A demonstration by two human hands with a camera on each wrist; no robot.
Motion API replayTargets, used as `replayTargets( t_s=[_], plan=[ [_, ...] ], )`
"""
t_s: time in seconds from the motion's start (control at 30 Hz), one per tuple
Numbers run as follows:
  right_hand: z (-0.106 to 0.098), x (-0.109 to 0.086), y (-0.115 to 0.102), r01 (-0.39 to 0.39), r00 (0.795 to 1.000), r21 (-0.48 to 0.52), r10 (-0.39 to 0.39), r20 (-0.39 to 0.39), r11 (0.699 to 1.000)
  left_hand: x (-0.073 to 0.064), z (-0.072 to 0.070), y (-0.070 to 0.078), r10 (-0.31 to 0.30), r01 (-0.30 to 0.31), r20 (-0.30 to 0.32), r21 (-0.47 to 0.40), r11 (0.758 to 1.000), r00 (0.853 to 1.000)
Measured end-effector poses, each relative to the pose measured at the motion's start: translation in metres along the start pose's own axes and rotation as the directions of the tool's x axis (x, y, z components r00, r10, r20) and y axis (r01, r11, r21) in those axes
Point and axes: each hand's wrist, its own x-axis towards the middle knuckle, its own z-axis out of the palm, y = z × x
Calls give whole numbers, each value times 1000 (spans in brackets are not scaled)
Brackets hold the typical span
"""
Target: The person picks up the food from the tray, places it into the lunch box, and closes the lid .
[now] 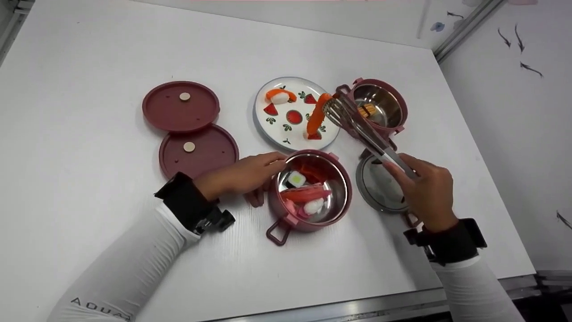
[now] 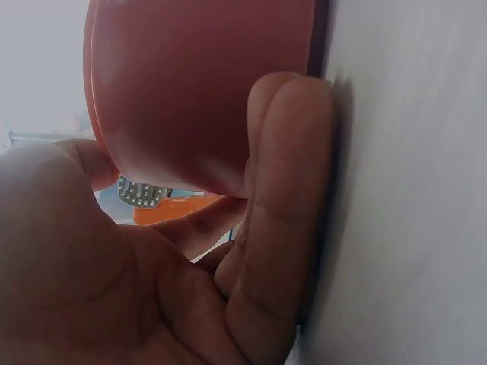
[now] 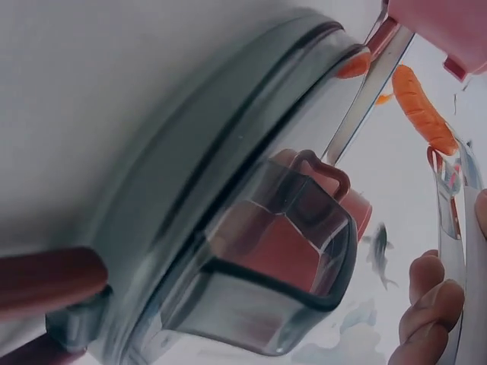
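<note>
My right hand [image 1: 426, 190] grips metal tongs [image 1: 368, 134] that reach over the plate. The orange sausage-shaped toy [image 1: 316, 117] is at their tips, above the right side of the patterned plate [image 1: 263, 127]. A toy sushi piece with an orange top [image 1: 280, 96] lies on that plate. My left hand [image 1: 250, 172] holds the side of a pink pot [image 1: 308, 227], its thumb by the rim and its fingers against the wall in the left wrist view. Inside the pot are a toy sushi roll [image 1: 296, 179], a red-pink strip [image 1: 306, 193] and a white-and-pink piece [image 1: 313, 206].
Behind the tongs stands a second pink pot [image 1: 400, 100] with a yellow toy piece [image 1: 367, 110] inside. A round grey lid [image 1: 380, 190] sits under my right hand. Two dark red lids [image 1: 165, 107] overlap at the left. A wall [image 1: 514, 134] borders the table's right.
</note>
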Motion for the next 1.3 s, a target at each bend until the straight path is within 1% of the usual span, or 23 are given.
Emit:
replayTargets(
  t_s=[0.07, 0.17, 0.23, 0.33, 0.43, 0.53, 0.6, 0.67, 0.7, 0.77, 0.93, 1.07, 1.2, 1.3],
  plan=[
    [-3, 1, 3, 6, 1000, 3, -6, -27, 1000, -1, 0, -1, -10, 10, 5, -9, 1000, 1000],
    [-11, 5, 9, -3, 997, 6, 4, -79, 1000, -1, 1, -2, -13, 13, 1, -18, 1000, 1000],
    [-18, 8, 14, -33, 993, 13, 34, -110, 999, -1, 1, -2, -11, 11, 0, -19, 1000, 1000],
    [-28, 9, 25, -105, 985, 21, 107, -138, 994, 0, 1, -2, -4, 4, 1, -16, 1000, 1000],
    [-37, 8, 37, -197, 970, 4, 195, -142, 980, 0, 1, -2, -2, 2, 7, -11, 1000, 1000],
    [-45, 6, 46, -277, 952, -15, 272, -136, 961, 0, 1, -1, 1, -1, 5, -10, 1000, 1000],
    [-48, 5, 51, -327, 937, -17, 322, -136, 945, 0, 1, -1, 6, -6, 5, -9, 1000, 1000],
    [-51, 4, 54, -367, 922, -17, 361, -138, 930, 0, 1, 0, 10, -10, 5, -6, 1000, 1000],
    [-52, 4, 54, -375, 919, -19, 369, -137, 927, 1, 1, 0, 9, -9, 5, -4, 1000, 1000],
    [-53, 3, 55, -377, 920, -33, 370, -130, 925, 0, 1, 0, 5, -5, 7, 0, 1000, 1000],
    [-49, 1, 54, -317, 945, -79, 308, -106, 945, 1, 0, -2, 2, -2, 11, -2, 1000, 1000],
    [-45, -2, 50, -268, 960, -73, 260, -100, 961, 2, 0, -4, 4, -4, 9, -11, 1000, 1000],
    [-38, -1, 42, -208, 976, -72, 202, -84, 976, 2, 0, -4, 7, -7, 2, -13, 1000, 1000],
    [-32, 1, 32, -167, 986, -91, 163, -46, 982, 1, 1, -3, 8, -8, 1, -10, 1000, 1000]
  ],
)
